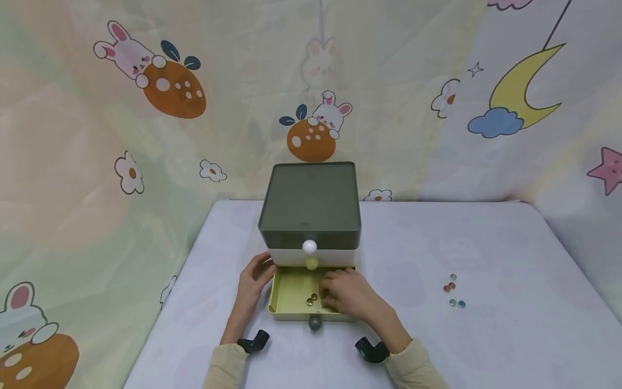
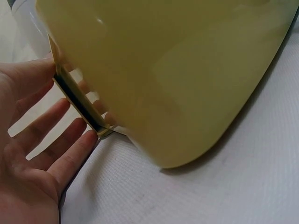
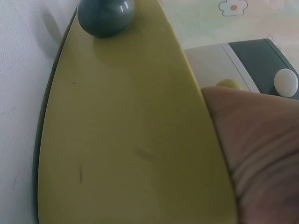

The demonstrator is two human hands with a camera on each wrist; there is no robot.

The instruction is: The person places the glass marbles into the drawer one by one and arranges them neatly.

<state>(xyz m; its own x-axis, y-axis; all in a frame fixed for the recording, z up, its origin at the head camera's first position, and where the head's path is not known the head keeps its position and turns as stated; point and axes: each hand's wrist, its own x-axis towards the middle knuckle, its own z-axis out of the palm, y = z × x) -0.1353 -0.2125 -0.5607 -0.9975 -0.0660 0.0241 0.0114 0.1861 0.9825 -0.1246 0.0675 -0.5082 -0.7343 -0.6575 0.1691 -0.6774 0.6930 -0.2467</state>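
Note:
A yellow drawer [image 1: 296, 313] with a dark green round knob [image 1: 315, 323] is pulled out from the bottom of a small drawer cabinet [image 1: 311, 200]. Two amber glass marbles [image 1: 311, 300] lie inside it. My right hand [image 1: 351, 294] reaches down into the drawer's right side, beside the marbles; its fingertips are hidden, so anything between them cannot be seen. On the other side, my left hand [image 1: 254, 278] rests its fingertips against the left side of the drawer and cabinet, with fingers [image 2: 70, 154] extended in the left wrist view. The drawer front [image 3: 117, 130] fills much of the right wrist view.
Several glass marbles [image 1: 452, 302] lie loose on the white tablecloth [image 1: 510, 259] to the right. Above the open drawer, a white tier with a yellow-green knob [image 1: 312, 263] and a green tier with a white knob [image 1: 309, 246] are closed. A printed curtain [image 1: 243, 108] hangs behind.

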